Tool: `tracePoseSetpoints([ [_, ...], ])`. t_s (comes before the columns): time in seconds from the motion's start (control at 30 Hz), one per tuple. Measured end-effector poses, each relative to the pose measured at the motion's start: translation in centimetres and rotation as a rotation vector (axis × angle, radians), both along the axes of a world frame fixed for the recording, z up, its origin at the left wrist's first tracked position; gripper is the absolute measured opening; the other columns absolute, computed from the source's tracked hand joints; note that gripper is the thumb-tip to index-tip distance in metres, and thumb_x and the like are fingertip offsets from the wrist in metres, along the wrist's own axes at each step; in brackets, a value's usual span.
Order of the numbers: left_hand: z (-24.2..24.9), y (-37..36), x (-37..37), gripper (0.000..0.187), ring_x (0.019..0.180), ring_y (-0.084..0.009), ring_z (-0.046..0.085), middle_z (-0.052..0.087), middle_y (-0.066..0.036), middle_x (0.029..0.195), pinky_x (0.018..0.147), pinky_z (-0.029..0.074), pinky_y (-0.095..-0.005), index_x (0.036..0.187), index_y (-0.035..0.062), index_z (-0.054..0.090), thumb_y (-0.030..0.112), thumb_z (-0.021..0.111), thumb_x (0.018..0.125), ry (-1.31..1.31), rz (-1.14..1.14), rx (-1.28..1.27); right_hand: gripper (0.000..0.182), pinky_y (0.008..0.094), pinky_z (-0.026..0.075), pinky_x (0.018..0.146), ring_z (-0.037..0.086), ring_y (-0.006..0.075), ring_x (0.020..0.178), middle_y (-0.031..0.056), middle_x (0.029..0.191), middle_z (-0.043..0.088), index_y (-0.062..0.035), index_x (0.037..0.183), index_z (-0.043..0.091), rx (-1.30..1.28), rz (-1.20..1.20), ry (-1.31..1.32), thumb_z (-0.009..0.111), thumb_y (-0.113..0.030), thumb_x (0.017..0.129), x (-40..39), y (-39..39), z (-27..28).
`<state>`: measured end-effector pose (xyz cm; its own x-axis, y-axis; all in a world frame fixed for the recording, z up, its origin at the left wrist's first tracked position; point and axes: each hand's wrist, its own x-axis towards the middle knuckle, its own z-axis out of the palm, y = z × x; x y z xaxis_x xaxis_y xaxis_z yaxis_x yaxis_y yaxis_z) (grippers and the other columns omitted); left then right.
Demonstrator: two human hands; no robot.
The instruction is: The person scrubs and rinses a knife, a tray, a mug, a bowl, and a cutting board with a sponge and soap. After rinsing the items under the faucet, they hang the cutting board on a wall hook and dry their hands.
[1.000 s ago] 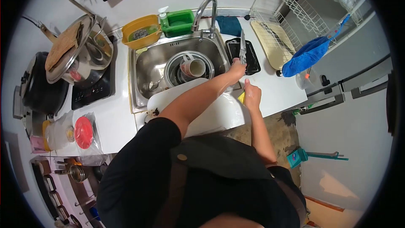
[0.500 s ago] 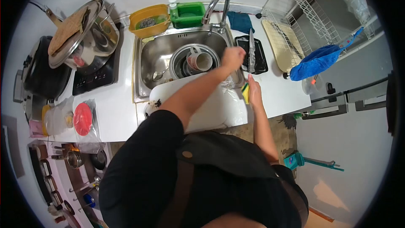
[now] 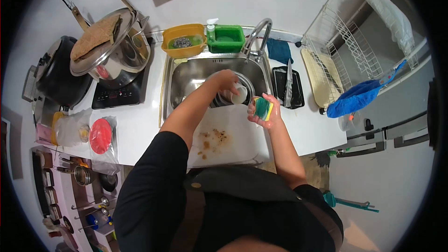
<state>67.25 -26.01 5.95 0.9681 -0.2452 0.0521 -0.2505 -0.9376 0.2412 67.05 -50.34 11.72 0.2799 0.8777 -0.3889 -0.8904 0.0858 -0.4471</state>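
At the sink point(image 3: 173, 72), my left hand point(image 3: 225, 81) reaches down over the metal pot point(image 3: 252, 88), its fingers curled at the handle side of a light mug point(image 3: 239, 94). The handle itself is hidden by the hand. My right hand point(image 3: 273, 117), wet and foamy, grips a green and yellow sponge point(image 3: 263, 108) just right of the mug, with the green scouring side showing. Beneath both forearms, a white board point(image 3: 242, 135) with brown stains and dark crumbs lies across the front of the sink.
A knife point(image 3: 289, 84) rests across a black tray point(image 3: 280, 77) to the right. The faucet point(image 3: 266, 28) arches over the back. Behind the sink stand a yellow basin point(image 3: 168, 46) and a green container point(image 3: 233, 49) with a soap pump. A large pot point(image 3: 126, 51) stands left.
My left hand has moved left from beside the black tray to the mug. My right hand has lifted the sponge and turned it upward. Stains on the board have come into sight.
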Motion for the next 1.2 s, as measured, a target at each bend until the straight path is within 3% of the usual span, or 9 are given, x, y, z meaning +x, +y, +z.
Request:
tracePoseSetpoints([
  [0.2,7.2,-3.5,-2.5,0.041,0.062,-0.0261,0.060,0.060,-0.008,0.063,0.053,0.046,-0.0381,0.067,0.0101,0.063,0.049,0.068,0.054,-0.068,-0.272,0.405,0.020,0.0295,0.034,0.041,0.043,0.0198,0.046,0.0096,0.057,0.046,-0.0093,0.078,0.050,-0.004,-0.182,-0.196,0.054,-0.028,0.071,2.0,2.0,0.2],
  [0.47,10.0,0.8,-7.0,0.036,0.070,-0.0268,0.062,0.062,-0.010,0.072,0.065,0.047,-0.0395,0.076,0.0113,0.064,0.034,0.074,0.050,0.177,0.507,0.055,0.021,0.0403,0.041,0.062,0.052,0.0336,0.069,0.0167,0.078,0.051,-0.0008,0.075,0.049,-0.061,-0.586,-2.291,0.053,-0.021,0.075,5.1,18.1,-0.3],
  [0.53,6.1,3.5,-8.7,0.035,0.066,-0.0272,0.060,0.062,-0.011,0.070,0.061,0.047,-0.0381,0.073,0.0082,0.063,0.033,0.074,0.051,-0.026,0.625,-0.083,0.022,0.0424,0.040,0.067,0.050,0.0384,0.078,0.0194,0.090,0.051,0.0001,0.076,0.048,-0.144,-0.452,-1.691,0.055,-0.021,0.075,4.2,24.4,3.2],
  [0.63,5.6,3.8,-12.1,0.032,0.058,-0.0201,0.057,0.060,-0.010,0.066,0.057,0.046,-0.0303,0.072,0.0027,0.060,0.022,0.076,0.052,-0.097,0.831,-0.538,0.025,0.0423,0.040,0.074,0.050,0.0362,0.089,0.0192,0.098,0.050,0.0016,0.086,0.051,-0.210,-0.563,-2.109,0.054,-0.021,0.077,6.1,31.6,3.9],
  [0.7,5.0,2.5,-14.1,0.029,0.057,-0.0129,0.055,0.060,-0.007,0.066,0.056,0.044,-0.0262,0.073,0.0013,0.060,0.013,0.076,0.052,-0.099,0.886,-1.059,0.031,0.0397,0.039,0.084,0.046,0.0337,0.101,0.0188,0.102,0.050,0.0029,0.099,0.052,-0.531,0.137,-2.494,0.053,-0.020,0.078,6.9,34.5,3.0],
  [0.8,2.2,2.2,-15.4,0.032,0.063,-0.0103,0.057,0.062,-0.007,0.069,0.059,0.046,-0.0279,0.082,-0.0007,0.062,0.012,0.074,0.055,-0.240,0.899,-1.175,0.026,0.0412,0.044,0.077,0.054,0.0335,0.091,0.0191,0.095,0.057,0.0019,0.092,0.061,-0.668,0.041,-2.367,0.055,-0.018,0.075,10.7,41.0,-6.6],
  [0.87,2.6,2.2,-15.6,0.032,0.061,-0.0106,0.057,0.062,-0.007,0.069,0.057,0.046,-0.0275,0.083,-0.0005,0.062,0.012,0.073,0.056,-0.264,0.906,-1.139,0.019,0.0398,0.046,0.076,0.057,0.0295,0.090,0.0135,0.093,0.061,-0.0016,0.085,0.064,-0.703,0.623,-2.451,0.052,-0.014,0.076,11.5,43.6,-8.9],
  [1.03,4.9,2.2,-15.2,0.028,0.056,-0.0113,0.056,0.062,-0.006,0.067,0.054,0.046,-0.0276,0.081,0.0002,0.063,0.012,0.072,0.057,-0.292,0.958,-1.301,0.016,0.0404,0.048,0.069,0.059,0.0320,0.081,0.0164,0.084,0.062,-0.0052,0.081,0.065,-0.541,0.461,-2.640,0.054,-0.011,0.071,10.6,41.2,-4.2],
  [1.2,3.4,4.1,-13.9,0.027,0.054,-0.0145,0.058,0.060,-0.008,0.060,0.052,0.046,-0.0294,0.071,0.0019,0.061,0.018,0.075,0.055,-0.325,0.994,-0.705,0.014,0.0409,0.048,0.065,0.058,0.0340,0.076,0.0180,0.078,0.061,-0.0047,0.077,0.063,-0.588,0.010,-2.377,0.055,-0.011,0.066,8.1,32.4,3.6],
])
